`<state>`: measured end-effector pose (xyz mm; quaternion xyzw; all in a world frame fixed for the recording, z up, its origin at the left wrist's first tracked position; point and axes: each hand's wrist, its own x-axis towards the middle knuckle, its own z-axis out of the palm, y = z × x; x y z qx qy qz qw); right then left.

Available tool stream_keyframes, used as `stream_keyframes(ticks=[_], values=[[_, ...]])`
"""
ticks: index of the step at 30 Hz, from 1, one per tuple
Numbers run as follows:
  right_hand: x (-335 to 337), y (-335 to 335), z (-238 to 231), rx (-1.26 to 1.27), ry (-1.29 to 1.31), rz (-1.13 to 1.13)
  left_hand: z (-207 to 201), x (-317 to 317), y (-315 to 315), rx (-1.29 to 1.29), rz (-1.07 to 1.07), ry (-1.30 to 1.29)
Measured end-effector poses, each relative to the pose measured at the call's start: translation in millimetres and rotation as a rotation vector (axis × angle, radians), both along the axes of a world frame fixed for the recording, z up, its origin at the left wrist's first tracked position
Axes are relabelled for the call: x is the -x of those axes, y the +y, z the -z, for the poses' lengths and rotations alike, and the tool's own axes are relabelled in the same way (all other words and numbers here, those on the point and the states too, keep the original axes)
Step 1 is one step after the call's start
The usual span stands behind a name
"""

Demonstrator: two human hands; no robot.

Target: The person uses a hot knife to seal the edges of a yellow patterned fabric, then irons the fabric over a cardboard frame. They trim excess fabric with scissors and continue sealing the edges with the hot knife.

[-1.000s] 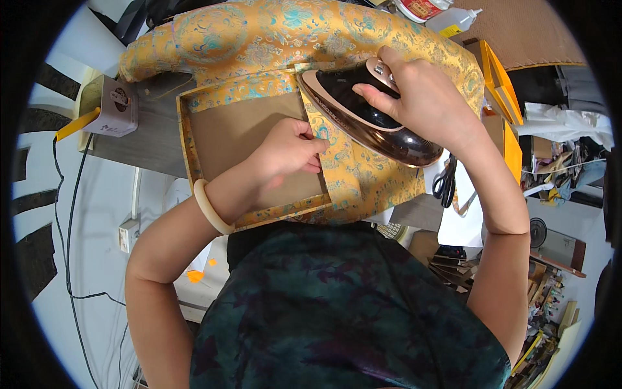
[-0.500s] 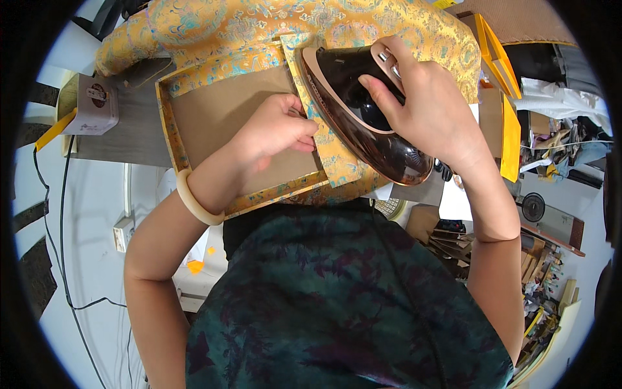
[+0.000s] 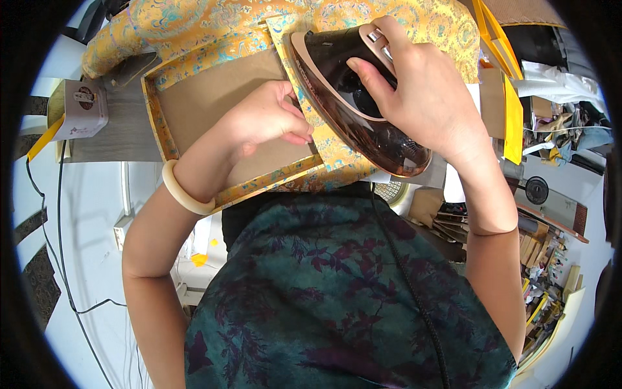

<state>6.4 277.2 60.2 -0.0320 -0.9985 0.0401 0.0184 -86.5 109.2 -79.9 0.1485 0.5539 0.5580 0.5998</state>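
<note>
Black-and-bronze iron, 1, probably heavy and smooth, best taken by its handle: along the brocade box's right side, gripped by right hand; left hand curled inside box, hold unclear.

I can't see the underside of the iron, and the right grip covers part of its handle. The left grip curls its fingers inward, so I can't tell whether they pinch anything. The brocade cloth is cut off at the top edge and hides much of the surface. The clutter far right is too small to sort.
</note>
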Motion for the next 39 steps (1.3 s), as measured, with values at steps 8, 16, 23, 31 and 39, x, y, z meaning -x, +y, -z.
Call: stream_keyframes(ticks=[8,16,23,31,39], values=[[-0.5,-9.2,-2.6,-0.012,-0.027,0.037,4.7,0.3,-0.3,-0.030,-0.004,-0.028],[2.8,4.5,0.3,-0.014,-0.034,-0.029,2.1,2.8,-2.4,-0.013,0.011,-0.030],[16.7,43.8,-9.5,-0.028,-0.052,-0.134,-6.3,1.0,-1.0,0.018,-0.020,-0.029],[39.9,52.9,-15.3,-0.132,-0.042,-0.260,-3.5,1.0,0.1,0.053,0.002,-0.024],[52.5,50.2,-17.9,-0.192,-0.064,-0.296,-2.1,-0.6,-0.1,0.053,-0.021,-0.023]])
